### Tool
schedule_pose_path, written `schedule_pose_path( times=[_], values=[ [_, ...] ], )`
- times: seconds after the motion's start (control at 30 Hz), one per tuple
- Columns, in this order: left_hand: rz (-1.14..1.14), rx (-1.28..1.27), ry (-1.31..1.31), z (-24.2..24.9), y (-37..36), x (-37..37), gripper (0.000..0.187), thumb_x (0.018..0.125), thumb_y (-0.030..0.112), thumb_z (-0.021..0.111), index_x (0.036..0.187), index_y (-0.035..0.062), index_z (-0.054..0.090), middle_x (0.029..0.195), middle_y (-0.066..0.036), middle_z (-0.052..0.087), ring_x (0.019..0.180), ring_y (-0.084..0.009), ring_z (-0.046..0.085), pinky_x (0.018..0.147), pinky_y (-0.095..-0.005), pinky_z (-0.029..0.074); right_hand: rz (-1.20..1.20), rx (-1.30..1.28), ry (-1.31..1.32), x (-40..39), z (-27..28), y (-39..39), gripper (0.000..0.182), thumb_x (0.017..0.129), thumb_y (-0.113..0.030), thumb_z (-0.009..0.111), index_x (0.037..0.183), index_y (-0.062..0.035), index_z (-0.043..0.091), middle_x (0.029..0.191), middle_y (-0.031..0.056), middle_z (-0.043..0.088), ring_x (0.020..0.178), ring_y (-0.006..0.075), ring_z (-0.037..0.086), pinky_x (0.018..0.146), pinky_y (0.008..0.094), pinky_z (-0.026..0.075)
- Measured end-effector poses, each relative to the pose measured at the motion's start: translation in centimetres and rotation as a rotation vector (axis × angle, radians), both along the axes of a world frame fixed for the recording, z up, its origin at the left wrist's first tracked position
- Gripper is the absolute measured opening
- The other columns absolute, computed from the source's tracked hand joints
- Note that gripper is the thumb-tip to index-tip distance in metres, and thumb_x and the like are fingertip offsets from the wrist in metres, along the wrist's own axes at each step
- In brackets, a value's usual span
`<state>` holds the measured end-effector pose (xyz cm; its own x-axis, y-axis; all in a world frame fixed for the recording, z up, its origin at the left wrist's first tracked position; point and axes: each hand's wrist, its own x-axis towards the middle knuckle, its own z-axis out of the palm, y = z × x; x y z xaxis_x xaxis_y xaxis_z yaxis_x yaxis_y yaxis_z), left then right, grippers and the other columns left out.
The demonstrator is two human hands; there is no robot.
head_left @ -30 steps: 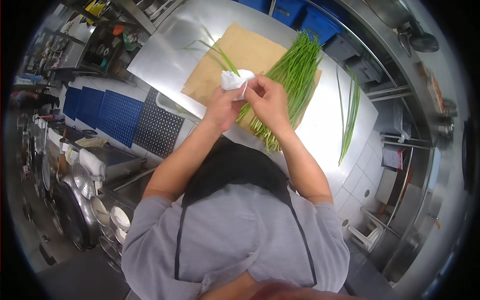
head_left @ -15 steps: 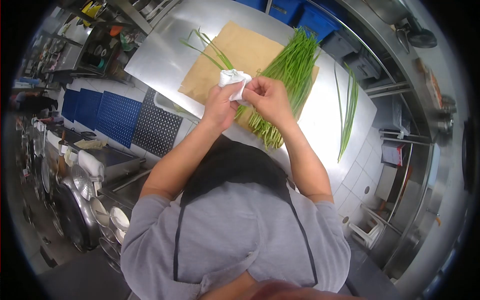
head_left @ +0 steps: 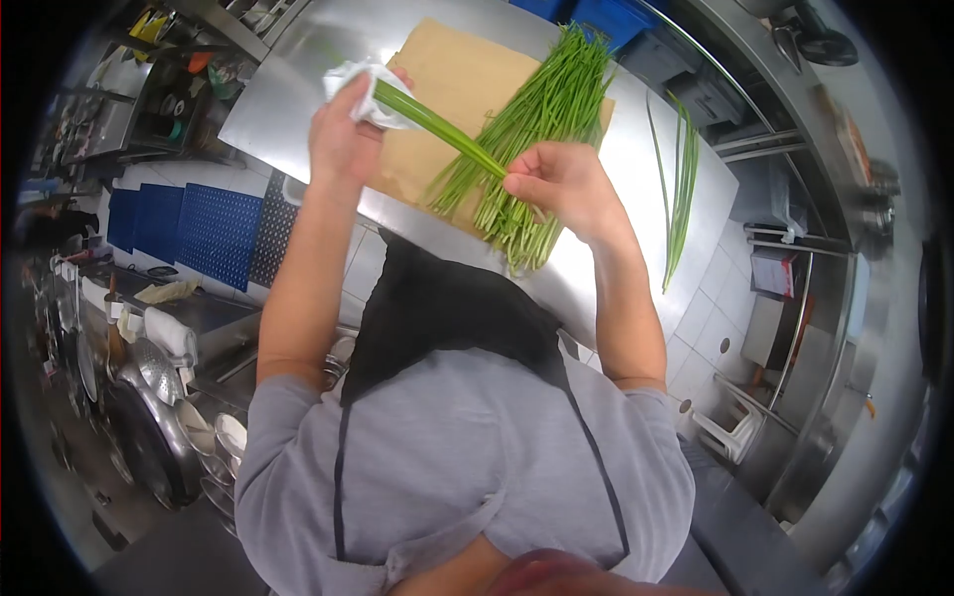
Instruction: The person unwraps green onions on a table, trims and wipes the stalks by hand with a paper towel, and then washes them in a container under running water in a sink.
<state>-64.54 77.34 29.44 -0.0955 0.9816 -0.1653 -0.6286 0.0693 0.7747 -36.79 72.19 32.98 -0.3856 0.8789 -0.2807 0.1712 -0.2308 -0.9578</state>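
My left hand [head_left: 338, 139] is closed around a crumpled white cloth or paper towel [head_left: 396, 117], which wraps a small bunch of garlic chives [head_left: 442, 129]. Between my hands the green blades run taut and slanting, and their far tips are blurred beyond the cloth. The fingertips of my right hand [head_left: 571, 189] pinch the stem end of this bunch. Below and beside it, a large pile of garlic chives [head_left: 552, 119] lies on brown paper [head_left: 437, 65], its cut stems toward me. A few separate chives [head_left: 680, 199] rest on bare metal at the right.
The steel table [head_left: 273, 114] carries the paper and chives. Blue bins [head_left: 611, 25] and grey bins [head_left: 656, 70] stand under a shelf at the back. To the left are blue perforated mats [head_left: 219, 233] on the floor and pans and ladles [head_left: 149, 427].
My hands, close together before, have parted. The left has slid the cloth up and leftward along the chives, while the right holds the stem end, moved slightly right. The view has shifted a little.
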Motion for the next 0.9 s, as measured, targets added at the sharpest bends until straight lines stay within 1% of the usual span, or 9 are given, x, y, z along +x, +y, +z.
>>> schedule_pose_path(
  times=[0.17,0.23,0.33,0.4,0.43,0.47,0.63,0.8,0.9],
  values=[
    [0.18,0.014,0.038,-1.2,3.1,-7.0,0.031,0.099,0.018,0.053,0.122,-0.0037,0.051,0.121,-0.022,0.06,0.115,-0.0325,0.059,0.104,-0.0445,0.047,-0.01,-0.005,0.042,2.9,0.3,-0.9,0.009,0.083,-0.005,0.074,0.084,0.0002,0.066,0.071,0.0003,0.064,0.056,0.0045,0.055,0.05,0.02,0.042],
    [0.251,0.057,0.039,-3.5,4.6,-11.8,0.033,0.099,0.015,0.051,0.125,-0.0042,0.045,0.123,-0.027,0.057,0.117,-0.0377,0.057,0.105,-0.0504,0.046,-0.026,-0.019,0.03,4.6,0.3,-1.1,0.008,0.083,-0.003,0.073,0.084,0.0004,0.066,0.07,0.0005,0.064,0.056,0.0048,0.055,0.05,0.0202,0.043],
    [0.483,0.082,-0.108,-5.7,4.9,-18.6,0.036,0.098,0.013,0.049,0.128,-0.0067,0.044,0.126,-0.026,0.055,0.12,-0.04,0.055,0.109,-0.0555,0.041,-0.073,-0.013,0.096,7.0,1.2,-1.2,0.007,0.084,-0.002,0.072,0.084,0.0008,0.066,0.07,0.0018,0.063,0.057,0.0058,0.056,0.05,0.0211,0.044],
    [0.63,0.046,-0.203,-7.8,4.7,-23.2,0.037,0.099,0.013,0.042,0.129,-0.0092,0.045,0.126,-0.027,0.055,0.119,-0.0396,0.055,0.107,-0.0549,0.043,-0.13,0.032,0.168,8.2,1.3,-0.9,0.008,0.084,-0.002,0.072,0.086,0.0016,0.066,0.07,0.003,0.063,0.056,0.0079,0.056,0.051,0.0233,0.045],
    [0.67,0.042,-0.19,-7.4,4.0,-22.8,0.037,0.1,0.014,0.042,0.129,-0.0096,0.045,0.126,-0.027,0.055,0.118,-0.0394,0.056,0.107,-0.0544,0.045,-0.17,0.068,0.196,8.3,1.6,-0.7,0.009,0.084,-0.002,0.073,0.086,0.0019,0.066,0.07,0.0031,0.063,0.056,0.0083,0.056,0.051,0.0239,0.045],
    [0.587,0.068,-0.195,-8.2,3.6,-23.5,0.037,0.102,0.015,0.041,0.129,-0.0094,0.045,0.126,-0.027,0.056,0.117,-0.0393,0.057,0.106,-0.0537,0.046,-0.21,0.105,0.223,8.4,2.0,-0.6,0.009,0.084,-0.002,0.073,0.087,0.0022,0.066,0.07,0.0032,0.063,0.056,0.0087,0.056,0.052,0.0245,0.046],
    [0.487,0.008,-0.062,-4.4,1.7,-14.7,0.035,0.102,0.016,0.046,0.127,-0.0072,0.047,0.124,-0.025,0.057,0.116,-0.0383,0.058,0.103,-0.0521,0.048,-0.192,0.191,0.331,6.5,4.4,2.0,0.016,0.082,-0.002,0.074,0.094,0.0032,0.064,0.08,0.0053,0.066,0.064,0.0104,0.061,0.057,0.0251,0.049],
    [0.226,0.068,-0.117,-2.6,1.1,-9.2,0.033,0.099,0.015,0.052,0.126,-0.0034,0.049,0.119,-0.022,0.061,0.113,-0.0357,0.06,0.101,-0.0496,0.05,-0.194,0.253,0.381,2.8,6.2,4.2,0.012,0.08,0.0,0.073,0.088,0.0008,0.064,0.076,0.0047,0.066,0.06,0.0097,0.06,0.054,0.0235,0.047],
    [0.07,0.05,-0.159,-3.4,0.6,-7.1,0.032,0.098,0.016,0.055,0.124,-0.0021,0.051,0.117,-0.02,0.063,0.11,-0.0341,0.062,0.099,-0.0477,0.051,-0.185,0.136,0.293,-0.2,3.3,5.6,0.009,0.079,0.001,0.072,0.081,-0.0006,0.063,0.068,0.0045,0.064,0.056,0.01,0.058,0.048,0.0235,0.045]
  ],
)
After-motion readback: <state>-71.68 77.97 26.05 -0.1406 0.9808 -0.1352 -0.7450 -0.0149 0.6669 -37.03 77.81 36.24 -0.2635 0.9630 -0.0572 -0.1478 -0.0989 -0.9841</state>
